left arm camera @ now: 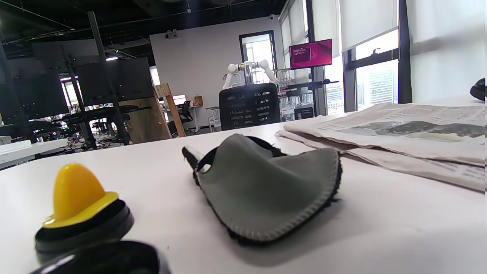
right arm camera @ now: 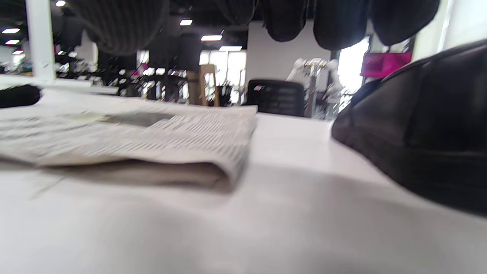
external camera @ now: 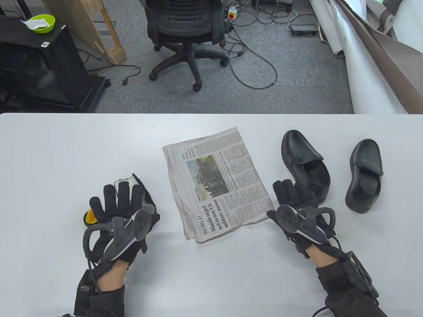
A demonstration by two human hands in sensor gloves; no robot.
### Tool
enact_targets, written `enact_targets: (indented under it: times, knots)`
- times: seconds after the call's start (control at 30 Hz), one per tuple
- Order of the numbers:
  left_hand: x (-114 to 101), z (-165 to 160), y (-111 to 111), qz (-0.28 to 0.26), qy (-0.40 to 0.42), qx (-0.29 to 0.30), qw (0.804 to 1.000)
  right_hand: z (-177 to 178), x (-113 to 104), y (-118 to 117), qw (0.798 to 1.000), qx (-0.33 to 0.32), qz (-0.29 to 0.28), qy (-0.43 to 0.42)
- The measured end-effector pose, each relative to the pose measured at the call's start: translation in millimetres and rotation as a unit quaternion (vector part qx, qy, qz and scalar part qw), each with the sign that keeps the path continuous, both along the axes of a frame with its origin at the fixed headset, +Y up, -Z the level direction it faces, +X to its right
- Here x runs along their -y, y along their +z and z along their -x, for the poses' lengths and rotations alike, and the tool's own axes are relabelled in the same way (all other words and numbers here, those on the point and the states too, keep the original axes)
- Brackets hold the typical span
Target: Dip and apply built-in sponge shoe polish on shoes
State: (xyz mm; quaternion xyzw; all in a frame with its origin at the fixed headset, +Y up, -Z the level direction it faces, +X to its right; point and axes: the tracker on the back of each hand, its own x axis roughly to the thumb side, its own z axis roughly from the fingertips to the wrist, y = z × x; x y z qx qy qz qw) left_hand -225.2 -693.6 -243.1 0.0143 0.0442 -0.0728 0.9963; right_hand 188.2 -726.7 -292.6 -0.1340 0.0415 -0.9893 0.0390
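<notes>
Two black loafers stand at the table's right: one (external camera: pixel 305 161) nearer the middle, the other (external camera: pixel 363 175) further right. A round black polish tin with a yellow sponge cap (external camera: pixel 90 218) sits at the left; it also shows in the left wrist view (left arm camera: pixel 76 205). My left hand (external camera: pixel 122 198) is open, fingers spread over a grey polishing cloth (external camera: pixel 142 186), with the tin just left of it. In the left wrist view no finger touches the cloth (left arm camera: pixel 266 190). My right hand (external camera: pixel 290 193) is open and empty, its fingers (right arm camera: pixel 335 23) stretched beside the nearer loafer's heel (right arm camera: pixel 418 125).
A folded newspaper (external camera: pixel 214 181) lies in the middle of the white table (external camera: pixel 66 148), between my hands; it also shows in the left wrist view (left arm camera: pixel 399 129) and the right wrist view (right arm camera: pixel 133 140). An office chair (external camera: pixel 185 29) stands beyond the table's far edge.
</notes>
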Motion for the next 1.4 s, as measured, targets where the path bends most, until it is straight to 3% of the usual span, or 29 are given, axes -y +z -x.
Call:
enact_targets:
  times: [0.1, 0.23, 0.4, 0.5, 0.6, 0.8, 0.9, 1.03, 1.13, 1.4]
  knots:
    - [1.2, -0.9, -0.6, 0.004, 0.001, 0.003, 1.000, 20.2, 10.8, -4.4, 0.997, -0.032, 0.068, 0.013]
    - [1.8, -1.7, -0.4, 0.010, 0.004, 0.004, 1.000, 38.1, 22.1, -10.7, 0.993, -0.041, 0.079, 0.079]
    - [3.0, -1.8, -0.6, 0.014, 0.011, 0.003, 1.000, 44.8, 34.5, -15.7, 0.990, -0.036, 0.112, 0.082]
    - [3.8, -2.8, -1.0, 0.019, 0.013, 0.005, 1.000, 43.6, 33.5, -14.8, 0.993, -0.039, 0.081, 0.073]
    - [4.5, -3.9, -1.6, 0.022, 0.014, 0.008, 1.000, 42.5, 34.0, -13.1, 0.996, -0.044, -0.005, 0.076]
    - [5.6, -4.1, -2.8, 0.026, 0.018, 0.007, 0.999, 35.0, 29.8, -13.8, 0.998, -0.040, -0.028, 0.030]
    - [4.8, -4.5, -2.5, 0.023, 0.021, 0.010, 0.999, 19.0, 13.8, -12.7, 0.996, -0.011, -0.034, -0.079]
    - [4.6, -8.5, -2.0, 0.025, 0.026, 0.022, 0.999, 0.0, -10.4, -4.6, 0.976, 0.020, -0.082, -0.200]
    - [5.9, -12.0, -1.9, 0.031, 0.030, 0.034, 0.998, -8.9, -20.9, 0.3, 0.957, 0.021, -0.079, -0.277]
    - [7.0, -14.5, -1.5, 0.034, 0.035, 0.041, 0.998, -33.8, -39.5, 5.9, 0.874, 0.022, -0.089, -0.477]
